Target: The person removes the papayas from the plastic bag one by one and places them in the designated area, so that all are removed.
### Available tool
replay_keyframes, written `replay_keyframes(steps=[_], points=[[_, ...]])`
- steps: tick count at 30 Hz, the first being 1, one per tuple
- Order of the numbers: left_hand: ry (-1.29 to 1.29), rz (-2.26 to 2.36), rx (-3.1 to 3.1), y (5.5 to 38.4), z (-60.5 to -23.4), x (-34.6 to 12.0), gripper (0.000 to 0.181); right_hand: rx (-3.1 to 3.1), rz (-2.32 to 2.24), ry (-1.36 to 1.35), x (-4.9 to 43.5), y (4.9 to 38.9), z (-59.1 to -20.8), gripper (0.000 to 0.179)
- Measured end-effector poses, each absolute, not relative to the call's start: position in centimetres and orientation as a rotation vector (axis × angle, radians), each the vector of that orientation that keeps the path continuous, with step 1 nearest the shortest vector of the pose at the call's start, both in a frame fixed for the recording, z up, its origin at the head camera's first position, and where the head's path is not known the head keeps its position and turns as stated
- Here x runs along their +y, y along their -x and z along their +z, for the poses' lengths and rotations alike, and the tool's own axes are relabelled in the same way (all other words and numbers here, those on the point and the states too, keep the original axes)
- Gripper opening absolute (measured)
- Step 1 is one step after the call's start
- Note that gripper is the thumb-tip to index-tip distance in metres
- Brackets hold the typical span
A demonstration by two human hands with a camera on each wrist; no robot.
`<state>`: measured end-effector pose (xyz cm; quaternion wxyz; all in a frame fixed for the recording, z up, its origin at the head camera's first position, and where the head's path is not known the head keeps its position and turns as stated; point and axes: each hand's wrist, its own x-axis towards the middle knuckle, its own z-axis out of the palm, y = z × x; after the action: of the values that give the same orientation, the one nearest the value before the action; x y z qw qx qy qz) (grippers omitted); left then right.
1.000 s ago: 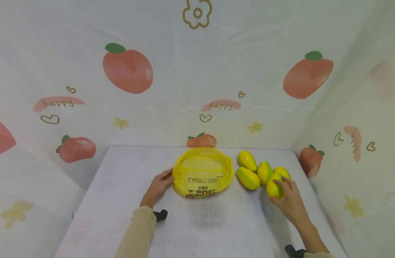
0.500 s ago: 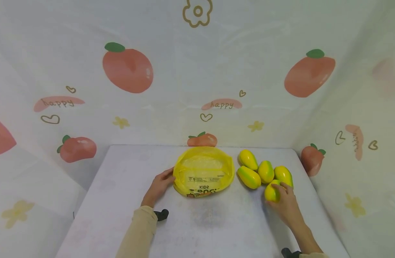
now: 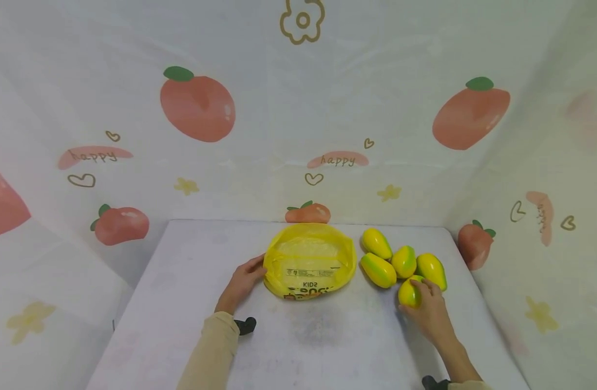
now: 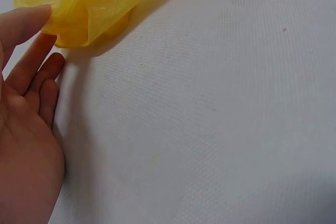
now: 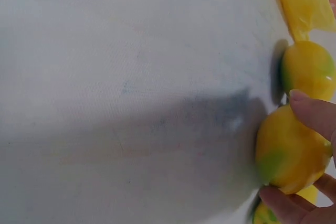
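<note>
A yellow plastic bag (image 3: 310,262) with dark print stands at the back middle of the table, its mouth spread wide. My left hand (image 3: 240,283) pinches the bag's left edge; thumb and forefinger meet on the film in the left wrist view, the other fingers loosely bent. On the right, my right hand (image 3: 432,311) grips a glossy yellow-green mango (image 5: 291,150) between thumb and fingers, at the near side of a group. Several like it lie close by: one mango (image 3: 378,270) by the bag, another mango (image 3: 376,243) behind it, a mango (image 3: 404,262) between, and a mango (image 3: 432,271) farthest right.
The white table (image 3: 317,346) ends at a cloth backdrop (image 3: 259,108) printed with red fruit, which also rises along both sides. Black wrist mounts (image 3: 247,325) sit beside the forearms.
My right hand has drawn the gripped mango slightly left and toward me, off the rightmost mango, which now shows fully. The left hand stays at the bag's edge.
</note>
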<state>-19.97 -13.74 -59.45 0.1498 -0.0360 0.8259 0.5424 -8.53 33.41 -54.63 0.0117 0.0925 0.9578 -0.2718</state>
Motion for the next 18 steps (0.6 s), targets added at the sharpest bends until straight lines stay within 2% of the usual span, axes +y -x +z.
replay_keyframes(steps=[18], points=[[0.069, 1.557, 2.371, 19.8, -59.8, -14.3, 0.057, 2.925, -0.758, -0.219, 33.7, 9.6, -54.2, 0.091]])
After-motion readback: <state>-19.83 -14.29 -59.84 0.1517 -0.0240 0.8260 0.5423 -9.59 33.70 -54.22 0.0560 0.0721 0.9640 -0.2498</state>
